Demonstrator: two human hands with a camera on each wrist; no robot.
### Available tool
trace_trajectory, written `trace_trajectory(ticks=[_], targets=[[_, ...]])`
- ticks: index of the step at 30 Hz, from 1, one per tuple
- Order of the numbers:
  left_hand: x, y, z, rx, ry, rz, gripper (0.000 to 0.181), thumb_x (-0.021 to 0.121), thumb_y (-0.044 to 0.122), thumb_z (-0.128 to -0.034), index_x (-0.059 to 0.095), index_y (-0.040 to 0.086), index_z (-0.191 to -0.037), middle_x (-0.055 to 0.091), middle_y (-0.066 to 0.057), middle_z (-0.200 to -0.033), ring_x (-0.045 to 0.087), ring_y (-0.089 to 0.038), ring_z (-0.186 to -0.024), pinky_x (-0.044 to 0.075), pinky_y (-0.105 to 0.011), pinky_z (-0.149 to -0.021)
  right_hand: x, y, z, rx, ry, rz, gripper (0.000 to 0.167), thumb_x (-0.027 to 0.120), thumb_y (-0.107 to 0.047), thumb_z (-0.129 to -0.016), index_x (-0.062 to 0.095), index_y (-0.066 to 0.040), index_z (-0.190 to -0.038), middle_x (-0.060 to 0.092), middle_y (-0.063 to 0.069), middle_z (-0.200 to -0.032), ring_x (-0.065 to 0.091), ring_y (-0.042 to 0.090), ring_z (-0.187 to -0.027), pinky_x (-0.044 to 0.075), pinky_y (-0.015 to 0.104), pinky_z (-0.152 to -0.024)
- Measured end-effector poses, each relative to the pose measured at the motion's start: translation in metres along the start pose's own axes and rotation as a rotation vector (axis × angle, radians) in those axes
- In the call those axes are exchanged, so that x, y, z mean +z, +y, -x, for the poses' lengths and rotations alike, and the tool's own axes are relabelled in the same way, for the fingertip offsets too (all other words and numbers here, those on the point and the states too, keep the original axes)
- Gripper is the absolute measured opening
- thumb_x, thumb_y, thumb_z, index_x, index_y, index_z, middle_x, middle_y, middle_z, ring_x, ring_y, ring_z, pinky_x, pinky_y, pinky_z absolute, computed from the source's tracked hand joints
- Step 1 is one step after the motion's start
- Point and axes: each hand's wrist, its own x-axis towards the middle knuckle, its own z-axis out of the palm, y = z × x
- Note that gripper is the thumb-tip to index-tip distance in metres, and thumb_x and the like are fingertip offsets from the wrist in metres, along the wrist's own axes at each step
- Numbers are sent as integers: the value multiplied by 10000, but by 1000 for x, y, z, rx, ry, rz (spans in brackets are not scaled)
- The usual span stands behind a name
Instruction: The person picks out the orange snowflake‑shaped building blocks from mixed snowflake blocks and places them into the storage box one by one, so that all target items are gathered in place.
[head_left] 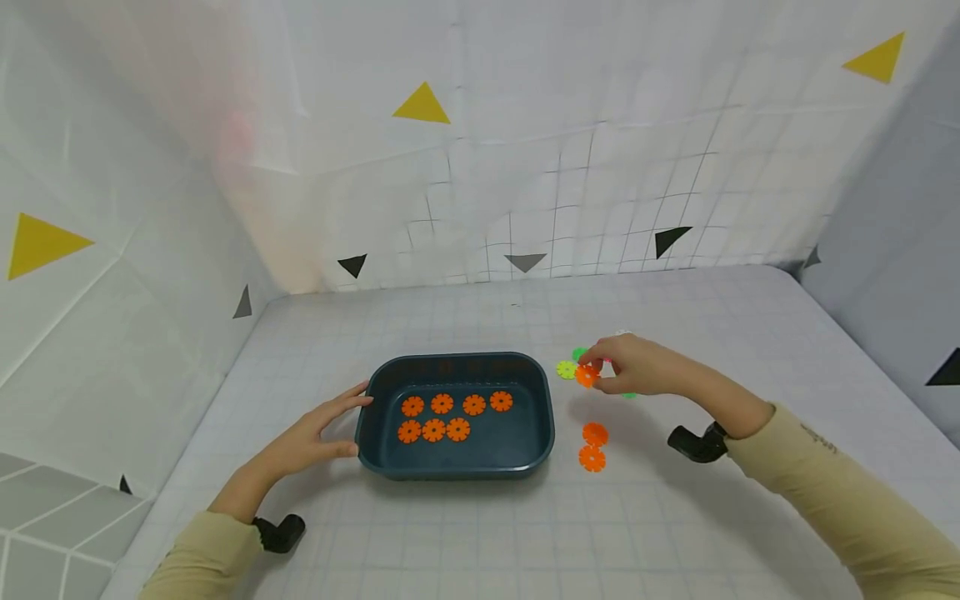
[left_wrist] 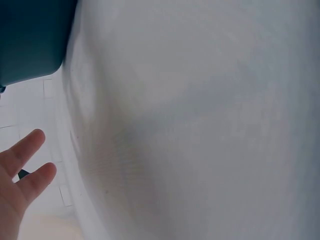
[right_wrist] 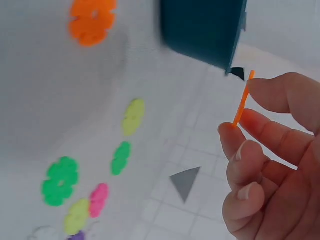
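My right hand (head_left: 637, 365) pinches an orange notched disc (right_wrist: 243, 100) between thumb and fingers, edge-on in the right wrist view and raised off the table. The dark blue tray (head_left: 480, 463) stands to its left, with several orange discs (head_left: 457, 429) lying flat in two rows inside. My left hand (head_left: 318, 433) rests at the tray's left side, fingers straight and spread, fingertips at the rim. In the left wrist view, only part of the left hand (left_wrist: 25, 175) shows, near the tray's corner (left_wrist: 35, 45).
Two orange discs (head_left: 592, 458) lie right of the tray. Beneath and around the right hand are loose discs: yellow (right_wrist: 133, 117), green (right_wrist: 60, 181), pink (right_wrist: 98, 200) and a purple one (right_wrist: 76, 236). White sheeting (head_left: 487, 183) with triangular markers rises behind the table.
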Motion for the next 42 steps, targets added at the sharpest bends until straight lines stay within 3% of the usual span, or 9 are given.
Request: trace_trajectory(ticks=[11,19,27,34,42], targets=[[0,3,0,-6,8,7,627,690,190,-806,411,173,-1367,224,-119,-1505,219,-433,-1331,240,-672,-964,-17,-48,-12,-87,45,111,271,641,-142,-812,644,-81,-1076,621,-7,-924,460,97,-623,427,222,-567],[0,3,0,-14,9,12,627,688,216,-811,408,189,-1372,220,-99,-1510,212,-399,-1346,239,-661,-975,-18,-78,-29,-140,4,187,287,641,-178,-824,640,-114,-1103,604,-17,-947,473,93,-660,425,206,-590],[0,3,0,-11,16,-2,625,687,222,-810,414,178,-1370,232,-110,-1504,223,-418,-1336,242,-666,-970,-14,-100,-51,-196,-71,264,332,639,-207,-829,626,-121,-1150,606,-19,-997,561,146,-874,486,275,-728],[0,4,0,-20,21,-4,619,686,231,-810,421,153,-1365,234,-113,-1503,225,-411,-1338,233,-668,-973,-11,-115,-70,-258,-160,307,351,650,-189,-834,609,-110,-1174,612,18,-1051,571,165,-891,484,282,-740],[-1,5,-1,-20,5,6,631,692,227,-806,417,145,-1368,226,-124,-1504,213,-411,-1343,226,-662,-984,0,-115,-92,-343,-281,383,359,645,-198,-845,597,-120,-1192,596,22,-1044,551,142,-832,466,256,-688]])
